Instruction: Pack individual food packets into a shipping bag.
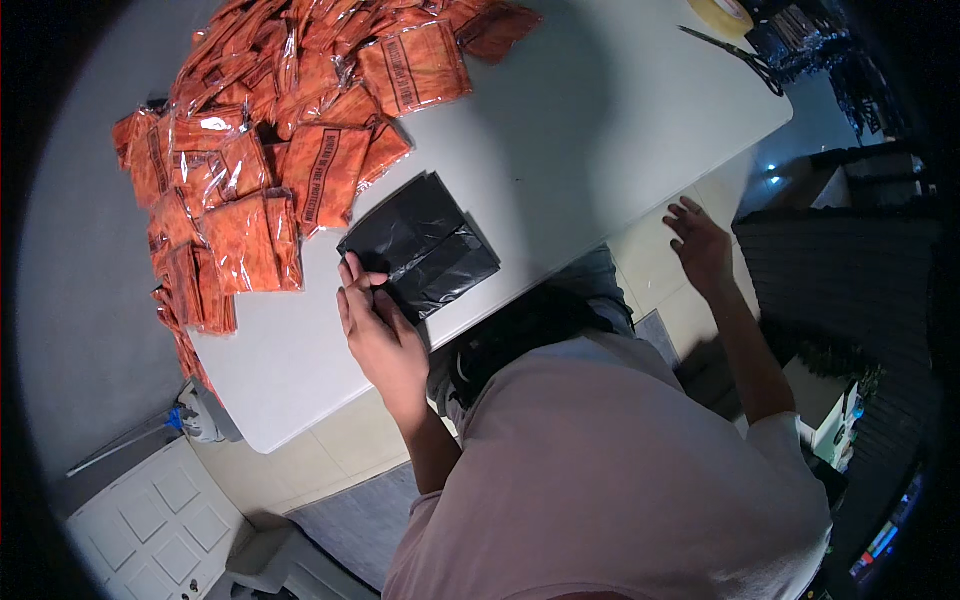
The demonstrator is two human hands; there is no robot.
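Note:
A flat, folded stack of black plastic (424,244), probably bags, lies near the front edge of the white table (555,150). My left hand (382,330) is at the stack's left edge, its fingers along the side and fingertips touching the plastic. Whether it grips the stack cannot be made out. Out past the table edge, my right hand (701,244) hangs over the floor with fingers apart and nothing in it. Beyond the black stack, orange fabric pieces in clear plastic packets (326,176) are heaped up, several bearing printed writing.
At the table's far right corner lie black-handled scissors (739,56) and a roll of tape (724,15). Dark shiny items (806,45) are beside them. A white panelled door (161,517) and a grey sofa (300,559) stand at lower left.

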